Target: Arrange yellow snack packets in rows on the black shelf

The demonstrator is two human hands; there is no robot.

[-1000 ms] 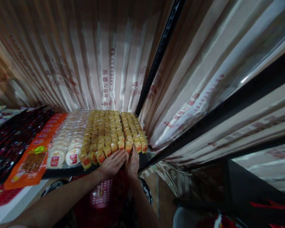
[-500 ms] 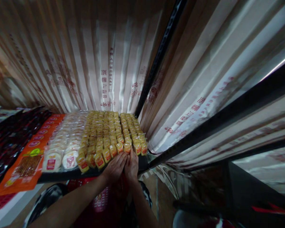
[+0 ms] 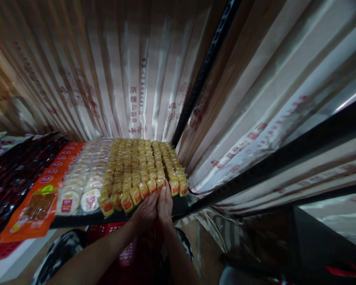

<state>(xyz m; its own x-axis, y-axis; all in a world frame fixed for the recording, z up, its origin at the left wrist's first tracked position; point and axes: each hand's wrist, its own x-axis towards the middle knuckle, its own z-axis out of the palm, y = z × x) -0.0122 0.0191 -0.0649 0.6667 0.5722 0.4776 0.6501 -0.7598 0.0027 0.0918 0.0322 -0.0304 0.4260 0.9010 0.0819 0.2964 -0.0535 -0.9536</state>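
Hands (image 3: 157, 206) together, touching front yellow packets (image 3: 142, 170)

— What do I have on the head view?

— Both hands pressed side by side at the shelf (image 3: 178, 206) front. My left hand (image 3: 146, 209) and right hand (image 3: 165, 202) lie flat, fingers touching the front row of yellow packets (image 3: 139, 170).

— And beside those?

— Round white packets (image 3: 83, 186) just left of the yellow ones, then orange packs (image 3: 41, 194). A shiny printed curtain (image 3: 130, 79) hangs behind, and a red basket (image 3: 127, 253) sits below my arms.
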